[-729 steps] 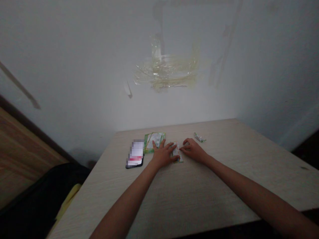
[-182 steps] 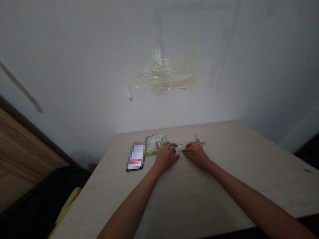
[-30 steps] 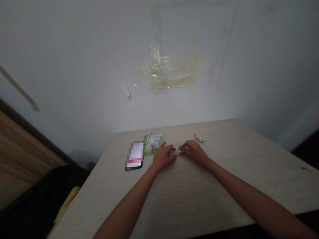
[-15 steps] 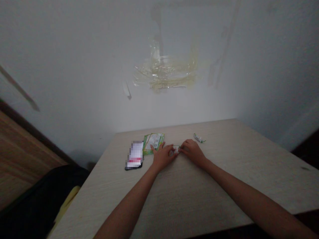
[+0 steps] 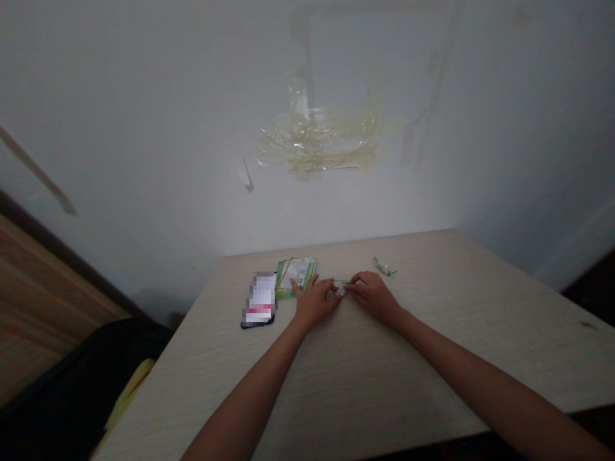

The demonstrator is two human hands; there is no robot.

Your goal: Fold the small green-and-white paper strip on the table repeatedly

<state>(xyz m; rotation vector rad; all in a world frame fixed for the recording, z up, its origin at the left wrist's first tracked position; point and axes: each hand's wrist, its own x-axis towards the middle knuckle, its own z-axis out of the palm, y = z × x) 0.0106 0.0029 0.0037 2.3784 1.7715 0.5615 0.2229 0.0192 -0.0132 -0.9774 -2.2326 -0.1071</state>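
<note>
Between my hands, low over the table, is a small white-and-green piece of paper or packet [image 5: 341,288]; its exact kind is too small to tell. My left hand [image 5: 314,301] pinches its left end, while the other fingers spread toward the green-and-white packets [image 5: 295,272] behind. At the right end, my right hand [image 5: 372,292] has its thumb and fingers closed on the same piece. A crumpled white-and-green twist [image 5: 384,266] lies just behind my right hand, apart from it.
A phone [image 5: 260,301] with a blurred screen lies left of the packets. The pale wooden table [image 5: 432,275] meets a wall [image 5: 408,198] with old tape [image 5: 317,144] on it. Dark cloth [image 5: 91,365] and something yellow [image 5: 129,387] sit below the left edge.
My right hand has shifted slightly, its fingers a little lower along the small piece. My left hand keeps its place, and the packets, phone and crumpled twist have not moved.
</note>
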